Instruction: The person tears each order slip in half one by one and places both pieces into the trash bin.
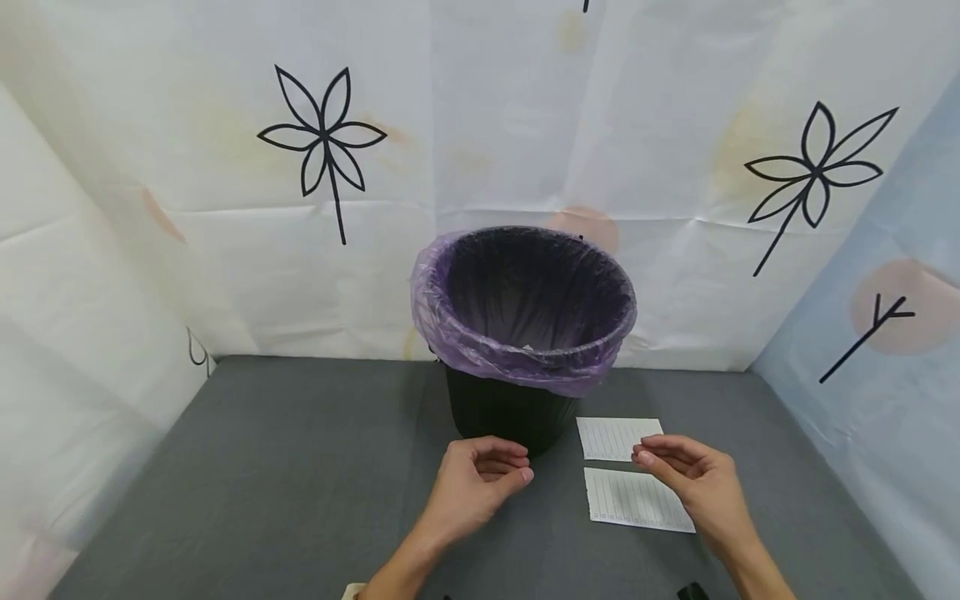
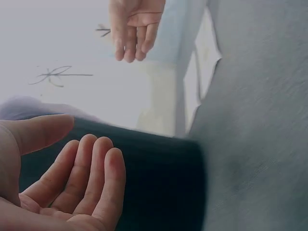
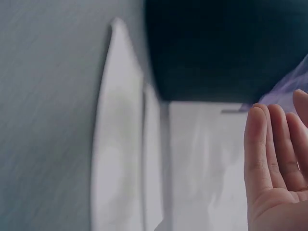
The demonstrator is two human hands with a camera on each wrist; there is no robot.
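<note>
My left hand (image 1: 480, 479) is held in front of the black trash bin (image 1: 510, 408), fingers loosely bent and nothing in them. A purple trash bag (image 1: 517, 358) lines the bin and folds down over its rim. To the right, my right hand (image 1: 697, 479) hovers over two lined sheets of paper, also holding nothing. The farther sheet (image 1: 611, 437) lies beside the bin; the nearer sheet (image 1: 637, 502) lies just in front of it, partly covered by the hand. In the left wrist view the left fingers (image 2: 110, 173) are relaxed, and the right wrist view shows the right fingers (image 3: 257, 144) nearly straight.
Everything stands on a dark grey table (image 1: 300, 467). Behind it hangs a white cloth (image 1: 225, 275) with flower drawings, and a light-blue cloth (image 1: 885, 392) borders the right side. A small black object (image 1: 692, 591) shows at the bottom edge by my right forearm.
</note>
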